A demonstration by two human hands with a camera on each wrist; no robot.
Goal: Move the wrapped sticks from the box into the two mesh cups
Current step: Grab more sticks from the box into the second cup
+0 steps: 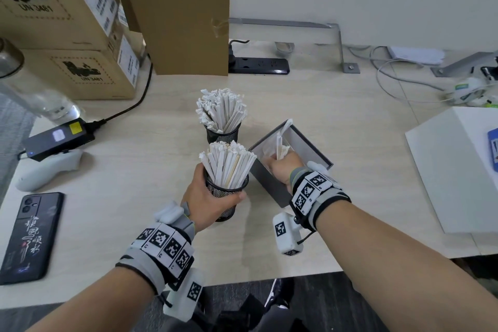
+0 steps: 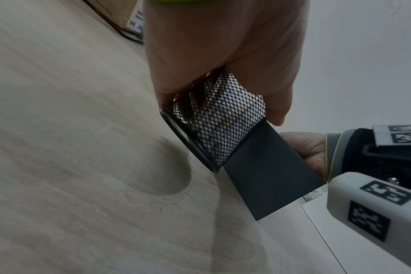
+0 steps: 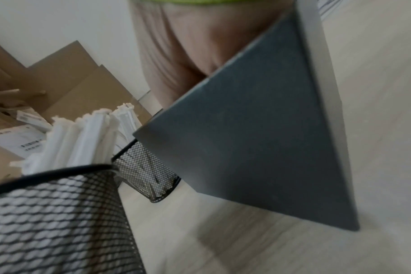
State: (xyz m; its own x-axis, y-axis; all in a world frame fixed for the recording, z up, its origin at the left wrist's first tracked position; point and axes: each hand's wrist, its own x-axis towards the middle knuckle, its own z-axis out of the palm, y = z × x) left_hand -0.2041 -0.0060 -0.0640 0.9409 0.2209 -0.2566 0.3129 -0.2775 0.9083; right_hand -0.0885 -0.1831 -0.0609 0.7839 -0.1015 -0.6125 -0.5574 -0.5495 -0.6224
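My left hand (image 1: 208, 194) grips the near black mesh cup (image 1: 227, 198), which is packed with white wrapped sticks (image 1: 229, 163). In the left wrist view that cup (image 2: 219, 122) hangs tilted a little above its shadow on the desk. The far mesh cup (image 1: 222, 133) stands on the desk just behind it, also full of sticks (image 1: 221, 108). Right of the cups is the open grey box (image 1: 270, 183). My right hand (image 1: 281, 167) reaches into the box, fingers curled round a few wrapped sticks (image 1: 281, 141) that stand up from it. The fingertips are hidden inside. In the right wrist view the box wall (image 3: 258, 144) blocks the fingers.
Cardboard boxes (image 1: 80, 21) and a leaning cardboard sheet (image 1: 186, 16) stand at the back left, with a power strip (image 1: 258, 65) behind the cups. A phone (image 1: 29, 237), a white controller (image 1: 48, 172) and a black power pack (image 1: 59, 137) lie at the left. A white box (image 1: 458, 170) sits at the right.
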